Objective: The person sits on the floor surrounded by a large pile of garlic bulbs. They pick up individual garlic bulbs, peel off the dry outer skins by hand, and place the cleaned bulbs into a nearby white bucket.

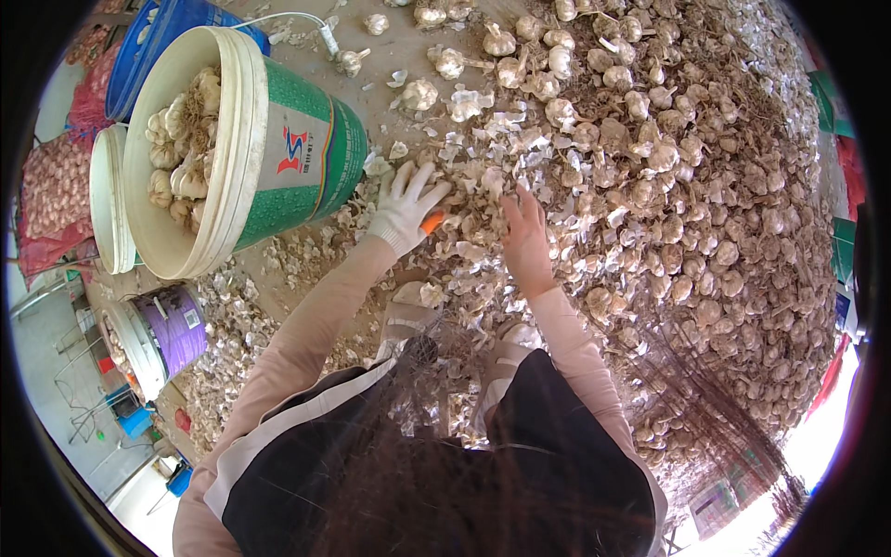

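My left hand [406,204], in a white knit glove, lies palm down with its fingers spread over loose garlic skins [468,245]. Beside its thumb an orange piece [432,222] sticks out. What this belongs to, and whether the palm holds it, is hidden. My right hand [525,240] is bare, its fingers slightly bent and apart, with the tips down at the skins. Nothing shows in it. To its right spreads a large heap of garlic bulbs [672,209]. A green and white plastic bucket [306,150], tilted in view, holds several garlic bulbs [182,157] beside my left hand.
Behind the green bucket are a blue bucket [132,66] and another white-rimmed bucket [110,202]. A purple bucket [170,324] stands at the left. Red mesh sacks of garlic [56,184] are beyond it. My shoes [411,303] rest among skins, and hair hangs across the lower view.
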The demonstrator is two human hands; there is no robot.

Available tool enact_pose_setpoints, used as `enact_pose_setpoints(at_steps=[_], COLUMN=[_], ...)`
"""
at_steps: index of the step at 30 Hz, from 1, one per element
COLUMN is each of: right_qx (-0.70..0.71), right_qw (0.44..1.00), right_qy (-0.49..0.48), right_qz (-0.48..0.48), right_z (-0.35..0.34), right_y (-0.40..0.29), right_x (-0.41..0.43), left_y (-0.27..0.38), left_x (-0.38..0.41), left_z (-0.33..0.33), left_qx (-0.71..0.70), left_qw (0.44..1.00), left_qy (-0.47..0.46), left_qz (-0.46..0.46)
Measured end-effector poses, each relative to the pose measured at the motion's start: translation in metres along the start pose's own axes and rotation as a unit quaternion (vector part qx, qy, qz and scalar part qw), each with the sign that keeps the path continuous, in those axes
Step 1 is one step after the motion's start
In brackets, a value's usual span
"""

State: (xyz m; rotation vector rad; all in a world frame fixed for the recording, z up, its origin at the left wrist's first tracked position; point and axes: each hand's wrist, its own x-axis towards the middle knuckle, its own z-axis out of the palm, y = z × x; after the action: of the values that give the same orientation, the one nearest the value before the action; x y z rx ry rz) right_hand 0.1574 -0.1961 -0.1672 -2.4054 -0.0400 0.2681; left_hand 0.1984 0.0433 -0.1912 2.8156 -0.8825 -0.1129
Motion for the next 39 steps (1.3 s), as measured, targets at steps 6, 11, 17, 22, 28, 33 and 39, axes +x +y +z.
enact_pose_setpoints(at_steps=[6,11,17,22,28,33,39], right_qx=[0.004,0.081,0.194,-0.024,-0.152,-0.121,0.242], right_qw=[0.999,0.975,0.958,0.997,0.988,0.991,0.961], right_qy=[-0.024,-0.203,-0.189,0.044,-0.01,-0.056,-0.075], right_qz=[0.045,0.05,-0.091,-0.053,0.004,0.031,0.114], right_z=[0.035,0.068,0.025,-0.004,0.011,0.002,-0.007], right_y=[0.0,-0.007,-0.039,0.021,0.039,0.045,0.052], right_x=[-0.104,-0.159,-0.086,0.001,0.034,0.029,0.021], left_y=[-0.011,-0.012,0.032,0.078,0.073,0.01,-0.038], left_x=[-0.076,-0.179,-0.11,-0.044,-0.019,-0.064,-0.195], left_z=[-0.008,0.002,-0.075,-0.043,0.021,0.025,-0.04], left_qx=[0.033,-0.087,-0.109,-0.08,0.088,0.085,0.052], left_qw=[0.999,0.99,0.981,0.935,0.904,0.941,0.988], left_qy=[-0.039,-0.048,0.156,-0.092,-0.24,-0.274,-0.143], left_qz=[-0.003,-0.105,0.043,0.333,0.342,0.181,-0.022])
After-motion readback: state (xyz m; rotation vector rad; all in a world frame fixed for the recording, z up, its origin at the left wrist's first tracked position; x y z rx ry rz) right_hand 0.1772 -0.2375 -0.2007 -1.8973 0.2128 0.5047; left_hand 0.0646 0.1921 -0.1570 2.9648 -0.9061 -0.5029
